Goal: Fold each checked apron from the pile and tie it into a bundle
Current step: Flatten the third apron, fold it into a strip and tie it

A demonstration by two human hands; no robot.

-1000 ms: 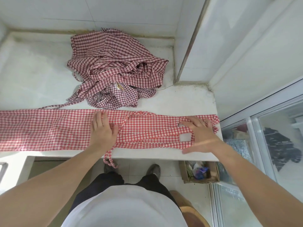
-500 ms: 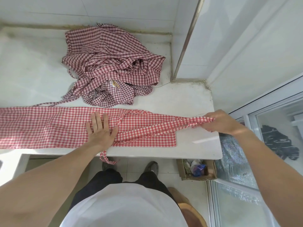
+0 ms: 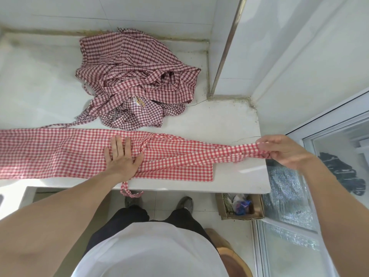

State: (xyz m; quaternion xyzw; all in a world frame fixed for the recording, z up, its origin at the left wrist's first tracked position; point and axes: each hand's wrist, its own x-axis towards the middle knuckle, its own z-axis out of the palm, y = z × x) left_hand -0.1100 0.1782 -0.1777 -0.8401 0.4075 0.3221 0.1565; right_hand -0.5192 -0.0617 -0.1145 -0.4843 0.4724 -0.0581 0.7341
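The red-and-white checked cotton apron (image 3: 60, 152), folded into a long strip, lies across the middle of the frame on the white stone counter (image 3: 219, 120), below the crumpled pile of darker checked aprons (image 3: 135, 80) in the upper centre. The left hand (image 3: 121, 156) presses flat on it with spread fingers, while the right hand (image 3: 279, 149) at the right edge pinches the gathered neck strap end and pulls it taut. The folding step seems in hand; next, I think, this end must come over leftward, keeping the edges aligned.

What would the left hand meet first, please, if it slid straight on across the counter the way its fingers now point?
The left hand lies flat on the folded apron, fingers pointing away from the person. Sliding on, it would probably reach the apron pile first, after crossing a narrow strip of counter.
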